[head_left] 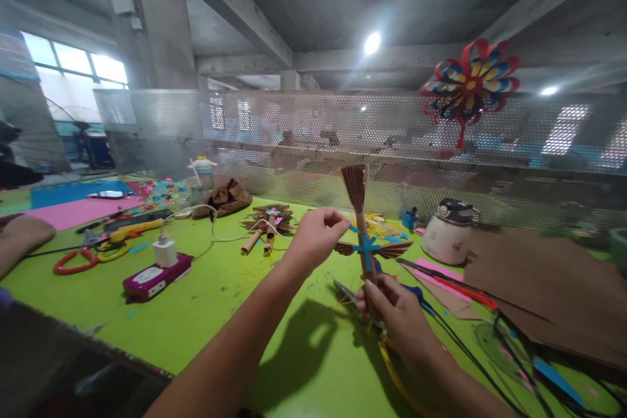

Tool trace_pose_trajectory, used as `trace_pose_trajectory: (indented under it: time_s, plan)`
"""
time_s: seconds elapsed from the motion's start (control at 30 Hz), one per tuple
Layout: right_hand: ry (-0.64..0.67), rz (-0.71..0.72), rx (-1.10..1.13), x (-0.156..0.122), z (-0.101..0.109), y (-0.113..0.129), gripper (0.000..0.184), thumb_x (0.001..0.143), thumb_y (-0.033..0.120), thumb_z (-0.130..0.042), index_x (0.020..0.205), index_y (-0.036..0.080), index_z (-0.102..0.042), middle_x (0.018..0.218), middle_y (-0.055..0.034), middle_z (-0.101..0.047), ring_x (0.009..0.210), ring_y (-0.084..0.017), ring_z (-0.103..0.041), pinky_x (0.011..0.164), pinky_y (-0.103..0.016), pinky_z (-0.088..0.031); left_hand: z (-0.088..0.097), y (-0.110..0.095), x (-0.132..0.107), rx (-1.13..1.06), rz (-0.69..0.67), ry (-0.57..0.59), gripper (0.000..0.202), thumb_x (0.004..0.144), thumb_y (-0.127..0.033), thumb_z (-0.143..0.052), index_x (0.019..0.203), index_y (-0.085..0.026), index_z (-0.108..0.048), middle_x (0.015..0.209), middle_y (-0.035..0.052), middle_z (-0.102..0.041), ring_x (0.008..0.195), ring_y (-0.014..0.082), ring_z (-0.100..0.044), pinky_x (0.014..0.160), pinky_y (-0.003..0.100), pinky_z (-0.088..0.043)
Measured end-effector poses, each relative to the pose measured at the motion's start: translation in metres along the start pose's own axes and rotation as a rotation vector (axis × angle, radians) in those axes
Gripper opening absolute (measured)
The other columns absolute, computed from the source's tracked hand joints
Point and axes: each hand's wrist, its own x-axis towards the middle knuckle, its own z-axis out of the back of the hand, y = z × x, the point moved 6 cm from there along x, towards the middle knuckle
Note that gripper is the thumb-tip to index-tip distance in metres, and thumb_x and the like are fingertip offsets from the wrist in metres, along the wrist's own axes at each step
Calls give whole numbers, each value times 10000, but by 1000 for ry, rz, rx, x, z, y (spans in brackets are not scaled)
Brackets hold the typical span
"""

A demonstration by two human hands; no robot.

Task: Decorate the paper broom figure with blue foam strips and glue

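My right hand [394,313] grips the lower end of an upright brown paper stick figure [362,228]. It has a fringed fan top, small brown wings and a blue cross on its middle. My left hand [316,235] is raised beside it with fingers pinched together near the blue cross, holding something I cannot make out. Both hands hover over the green table [220,300]. Small scissors [347,292] lie just under my right hand.
Finished brown paper figures [267,222] lie further back. Red scissors [78,260], a yellow tool, a white charger on a purple box [157,272] sit left. A white pot [448,232], brown paper sheets [548,287], coloured strips right. Mesh screen [343,137] with a paper pinwheel [467,88] behind. Another person's arm [22,238] far left.
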Motion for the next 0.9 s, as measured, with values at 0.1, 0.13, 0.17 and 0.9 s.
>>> trace_pose_trajectory:
  time_s: [0.1, 0.13, 0.17, 0.9]
  plan:
    - [21, -36, 23, 0, 0, -1, 301, 782, 440, -597, 870, 155, -561, 752, -21, -617, 644, -110, -557, 605, -226, -432, -1, 6, 0, 5, 21, 71, 129, 703, -250, -577, 654, -135, -606, 586, 18, -604, 547, 115, -565, 563, 243, -421]
    - [29, -48, 36, 0, 0, -2, 298, 783, 437, -598, 880, 157, -562, 758, -20, -617, 653, -110, -559, 616, -227, -434, -2, 9, 0, -13, 36, 103, 133, 713, -257, -570, 671, -135, -603, 594, 24, -614, 556, 124, -589, 573, 248, -437]
    - [36, -56, 49, 0, 0, -3, 298, 784, 436, -599, 891, 160, -563, 762, -18, -617, 659, -110, -560, 624, -228, -436, -4, 12, 0, -31, 50, 134, 135, 721, -262, -564, 691, -135, -601, 606, 31, -624, 569, 134, -610, 585, 255, -453]
    - [43, -138, 46, -6, -3, -9, 312, 731, 456, -649, 847, 168, -619, 748, -24, -629, 641, -117, -554, 567, -205, -407, 0, 22, -7, 54, -40, 49, 127, 727, -273, -542, 663, -170, -581, 716, 67, -622, 592, 148, -611, 546, 258, -437]
